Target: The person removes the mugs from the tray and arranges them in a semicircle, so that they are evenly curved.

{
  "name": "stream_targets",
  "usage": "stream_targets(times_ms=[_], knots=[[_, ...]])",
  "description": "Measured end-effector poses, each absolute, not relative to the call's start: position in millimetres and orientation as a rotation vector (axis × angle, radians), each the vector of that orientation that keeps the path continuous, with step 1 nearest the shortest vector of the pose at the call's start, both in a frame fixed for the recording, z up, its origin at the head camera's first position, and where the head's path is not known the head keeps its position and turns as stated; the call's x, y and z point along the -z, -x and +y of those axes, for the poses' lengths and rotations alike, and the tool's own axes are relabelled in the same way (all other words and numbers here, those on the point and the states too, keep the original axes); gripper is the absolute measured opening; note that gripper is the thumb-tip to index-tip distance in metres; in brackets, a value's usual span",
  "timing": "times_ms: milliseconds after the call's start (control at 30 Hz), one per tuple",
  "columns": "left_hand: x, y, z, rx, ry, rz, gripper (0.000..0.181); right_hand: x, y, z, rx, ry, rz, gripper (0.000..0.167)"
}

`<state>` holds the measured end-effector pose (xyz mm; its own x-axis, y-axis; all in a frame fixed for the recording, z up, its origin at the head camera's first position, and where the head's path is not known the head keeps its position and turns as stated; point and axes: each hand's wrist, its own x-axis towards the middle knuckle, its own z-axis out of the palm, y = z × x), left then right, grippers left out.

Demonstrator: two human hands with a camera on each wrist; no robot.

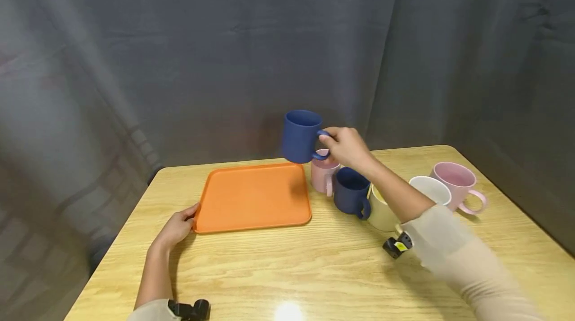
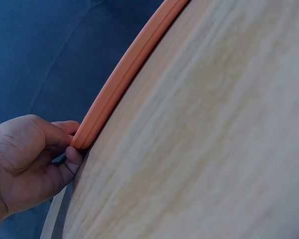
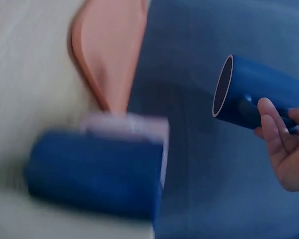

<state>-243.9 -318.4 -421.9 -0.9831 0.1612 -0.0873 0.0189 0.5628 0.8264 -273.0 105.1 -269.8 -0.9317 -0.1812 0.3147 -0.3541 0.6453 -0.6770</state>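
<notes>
By its handle, a blue mug [image 1: 296, 140] is held upright in my right hand [image 1: 347, 149], lifted above the table near the back right corner of an orange tray [image 1: 251, 196]. The right wrist view also shows the held mug [image 3: 269, 89], with fingers curled at its handle. My left hand [image 1: 176, 227] pinches the tray's near left corner; in the left wrist view the thumb and fingers [image 2: 65, 130] meet at the tray rim [image 2: 124, 74]. Below the right hand stand a pink mug [image 1: 322, 178] and a second, darker blue mug [image 1: 349, 196].
Right of these, a yellow mug [image 1: 382, 216] stands partly behind my right forearm. A white mug [image 1: 431, 188] and another pink mug [image 1: 454, 181] stand farther right. The wooden table [image 1: 251, 271] ends at a dark grey curtain [image 1: 224, 61].
</notes>
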Motion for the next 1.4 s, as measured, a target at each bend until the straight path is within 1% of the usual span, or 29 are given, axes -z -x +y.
stream_targets(times_ms=[267,600,800,1000,1267,1400], knots=[[422,242,-325,-1.361,-0.139,2.631,0.048,256,257,186,-1.133,-0.304,-2.572,0.039],[424,244,-328,-1.347,-0.119,2.641,0.049,260,247,260,-0.992,-0.150,-2.536,0.039],[423,244,-326,-1.361,-0.122,2.641,0.049,263,250,294,-0.846,-0.033,-2.579,0.045],[423,244,-324,-1.371,-0.131,2.652,0.049,277,254,324,-0.773,0.077,-2.596,0.050],[422,244,-323,-1.354,-0.135,2.667,0.049,298,262,352,-0.709,0.233,-2.544,0.044],[422,243,-322,-1.353,-0.126,2.663,0.049,309,264,365,-0.742,0.337,-2.513,0.045]])
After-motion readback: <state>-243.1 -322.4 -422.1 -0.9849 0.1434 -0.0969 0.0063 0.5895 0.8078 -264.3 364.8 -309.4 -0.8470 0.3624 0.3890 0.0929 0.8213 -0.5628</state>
